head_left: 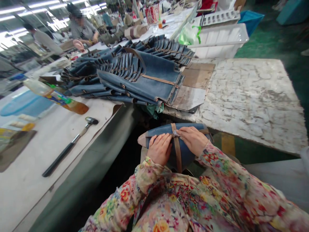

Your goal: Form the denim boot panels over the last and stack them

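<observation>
Blue strapped panel (185, 158) curled between both hands, close to the body

Long axis runs crosswise, its tapered tan tip (142, 140) pointing left. Left hand (159, 149) and right hand (190, 140) lie with fingers (160, 141) together, pressing the tan strap (178, 158) from either side. Edge of the stone-topped surface (251, 100) sits just ahead; a dark gap opens left, before the white-covered surface (31, 161) with a hammer (65, 151).

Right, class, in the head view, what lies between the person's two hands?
The head view shows a tan strap crossing rolled blue material between the left hand and right hand, with a small silvery piece.
</observation>
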### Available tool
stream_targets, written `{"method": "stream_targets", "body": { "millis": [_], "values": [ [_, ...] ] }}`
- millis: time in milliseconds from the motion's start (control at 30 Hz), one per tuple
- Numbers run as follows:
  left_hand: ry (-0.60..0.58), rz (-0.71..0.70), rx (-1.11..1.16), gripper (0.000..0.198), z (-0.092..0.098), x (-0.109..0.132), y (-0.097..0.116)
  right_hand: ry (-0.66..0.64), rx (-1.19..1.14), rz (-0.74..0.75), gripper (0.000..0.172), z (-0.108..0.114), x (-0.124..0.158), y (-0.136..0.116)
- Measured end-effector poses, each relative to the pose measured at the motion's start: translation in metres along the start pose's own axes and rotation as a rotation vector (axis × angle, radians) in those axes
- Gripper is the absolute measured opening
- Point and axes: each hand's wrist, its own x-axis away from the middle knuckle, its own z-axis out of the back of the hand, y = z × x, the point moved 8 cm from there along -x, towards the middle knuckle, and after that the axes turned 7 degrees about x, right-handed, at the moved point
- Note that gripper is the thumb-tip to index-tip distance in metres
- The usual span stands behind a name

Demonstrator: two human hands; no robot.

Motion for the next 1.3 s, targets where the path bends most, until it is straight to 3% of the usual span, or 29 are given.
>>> {"method": "stream_targets", "body": {
  "millis": [200,467,1000,1133,1300],
  "values": [
    [-0.007,0.020,-0.048,0.028,0.005,0.008,-0.007,0.082,-0.027,0.131,0.033,0.016,-0.002,-0.017],
    [0.008,0.049,-0.081,0.031,0.009,0.017,-0.018,-0.028,0.019,0.178,0.032,-0.016,-0.017,-0.038],
    [0.065,0.272,-0.154,0.030,0.036,0.058,-0.079,-0.138,0.020,0.301,0.030,-0.035,-0.063,-0.107],
    [0.058,0.281,-0.183,0.030,0.034,0.057,-0.076,-0.121,0.023,0.301,0.030,-0.035,-0.063,-0.104],
    [0.051,0.273,-0.207,0.029,0.033,0.049,-0.070,-0.082,0.068,0.297,0.031,-0.027,-0.041,-0.073]
  ]
}}
